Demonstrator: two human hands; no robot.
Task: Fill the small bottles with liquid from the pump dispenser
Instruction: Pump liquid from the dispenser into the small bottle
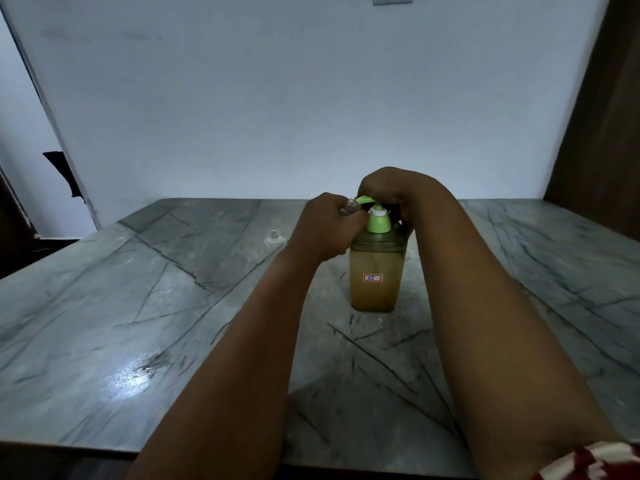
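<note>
Small bottle in left hand

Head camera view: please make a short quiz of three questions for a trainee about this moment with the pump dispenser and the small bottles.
1. True or false: the left hand holds a small bottle up at the green spout of the pump dispenser.
2. Where is the right hand? A) flat on the table B) on top of the pump head C) out of view
3. Fill in: a second, uncapped small bottle stands on the table to the ____ of the dispenser.

Key: 1 true; 2 B; 3 left.
</note>
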